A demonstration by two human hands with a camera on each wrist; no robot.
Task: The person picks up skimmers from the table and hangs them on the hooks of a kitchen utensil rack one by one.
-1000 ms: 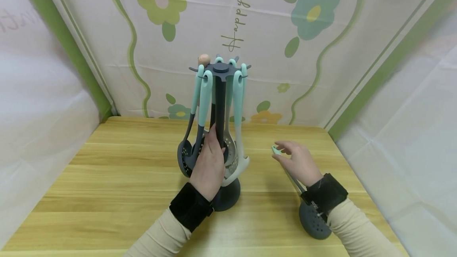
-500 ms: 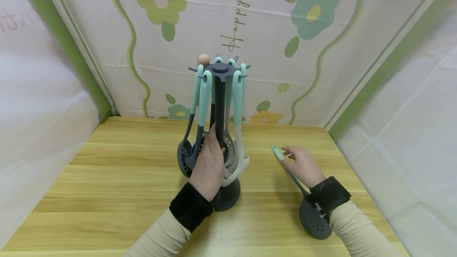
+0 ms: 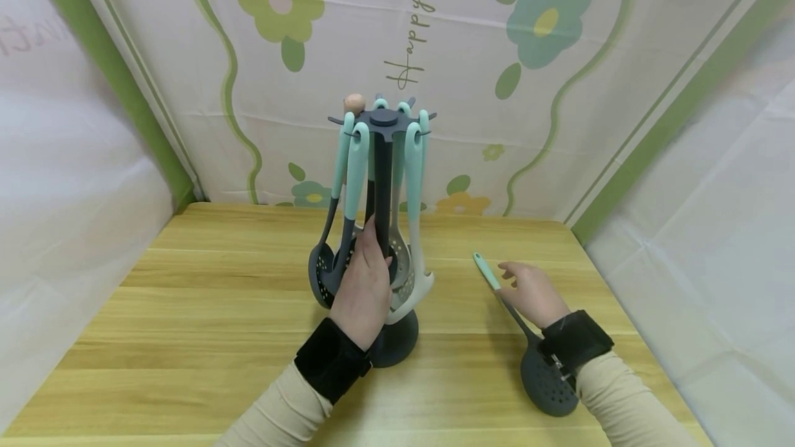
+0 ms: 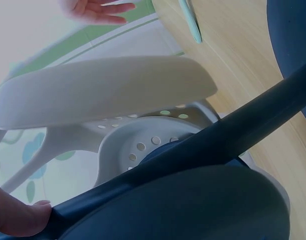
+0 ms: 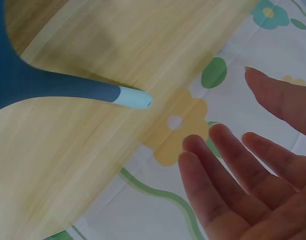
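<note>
A dark grey utensil stand (image 3: pixel 384 157) stands upright on the table, hung with several mint-handled utensils and one with a wooden top. My left hand (image 3: pixel 362 292) grips its post among the hanging heads; in the left wrist view the thumb (image 4: pixel 23 214) presses the dark post (image 4: pixel 202 142). To the right, a skimmer (image 3: pixel 546 381) with a mint handle lies on the table, its perforated dark head toward me. My right hand (image 3: pixel 533 293) is raised over the skimmer's shaft and holds nothing. Its fingers are parted and loosely bent in the right wrist view, away from the mint handle end (image 5: pixel 135 98).
A pale utensil (image 3: pixel 419 288) hangs on the stand's right side, and dark perforated ones (image 3: pixel 321 274) on its left. The wooden table (image 3: pixel 205 323) ends at a flower-printed cloth (image 3: pixel 373 26) behind, with more cloth at both sides.
My right hand has drawn back from the tip of the skimmer's handle, toward me and to the right, leaving the skimmer lying in place. My left hand and the stand have stayed still.
</note>
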